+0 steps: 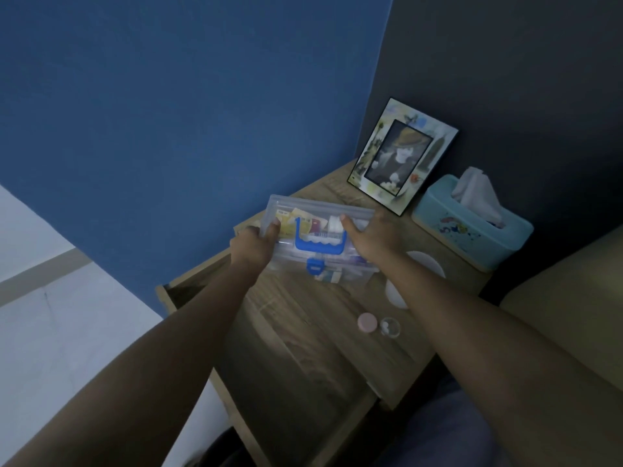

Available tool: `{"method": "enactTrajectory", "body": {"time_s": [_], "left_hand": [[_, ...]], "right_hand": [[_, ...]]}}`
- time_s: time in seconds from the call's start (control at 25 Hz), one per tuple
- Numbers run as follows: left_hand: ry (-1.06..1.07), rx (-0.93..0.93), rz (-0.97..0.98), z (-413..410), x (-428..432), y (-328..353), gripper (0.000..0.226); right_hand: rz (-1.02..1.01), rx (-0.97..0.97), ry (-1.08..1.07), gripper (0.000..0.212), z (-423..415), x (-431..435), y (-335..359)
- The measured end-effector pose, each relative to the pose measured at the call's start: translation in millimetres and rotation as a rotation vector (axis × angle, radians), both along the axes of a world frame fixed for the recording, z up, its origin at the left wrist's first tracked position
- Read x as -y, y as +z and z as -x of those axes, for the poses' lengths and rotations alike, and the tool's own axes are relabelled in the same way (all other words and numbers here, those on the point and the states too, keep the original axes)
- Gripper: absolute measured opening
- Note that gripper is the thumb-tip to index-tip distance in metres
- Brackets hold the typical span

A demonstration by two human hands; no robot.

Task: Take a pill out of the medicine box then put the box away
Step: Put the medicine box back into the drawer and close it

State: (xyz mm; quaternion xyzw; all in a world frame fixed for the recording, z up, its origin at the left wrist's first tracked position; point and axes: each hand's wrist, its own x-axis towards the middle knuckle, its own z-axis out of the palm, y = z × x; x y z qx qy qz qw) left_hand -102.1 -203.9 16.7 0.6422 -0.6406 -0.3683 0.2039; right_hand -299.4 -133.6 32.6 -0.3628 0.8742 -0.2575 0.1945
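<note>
A clear plastic medicine box [320, 210] with a blue handle and blue latch is held just above the wooden bedside table [303, 332]. Its lid is closed, and packets and small containers show through the plastic. My left hand [254, 244] grips the box's left end, thumb on the lid. My right hand [371, 235] holds its right end, fingers spread over the top. A small pink cap [367, 322] and a small clear round container [389, 326] lie on the table near my right forearm.
A picture frame [403, 156] leans on the dark wall at the table's back. A light blue tissue box [472, 227] stands to its right. White round objects [423, 264] lie partly under my right arm. A drawer edge [165, 291] juts out left.
</note>
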Motion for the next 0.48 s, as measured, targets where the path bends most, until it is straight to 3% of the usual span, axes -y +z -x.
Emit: {"method": "enactTrajectory", "body": {"time_s": [0.16,0.32,0.48], "left_hand": [[0.002,-0.049,0.043,-21.6,5.3,16.4,0.051],[0.002,-0.070,0.067,-60.0,13.9,45.7,0.044],[-0.045,-0.046,0.036,-94.7,9.9,65.6,0.037]], "right_hand": [[0.099,-0.015,-0.048,0.078,-23.3,-7.4,16.0],[0.149,0.015,-0.106,0.087,-75.4,-32.5,34.3],[0.239,0.128,-0.160,0.083,-137.8,-71.3,29.0]]}}
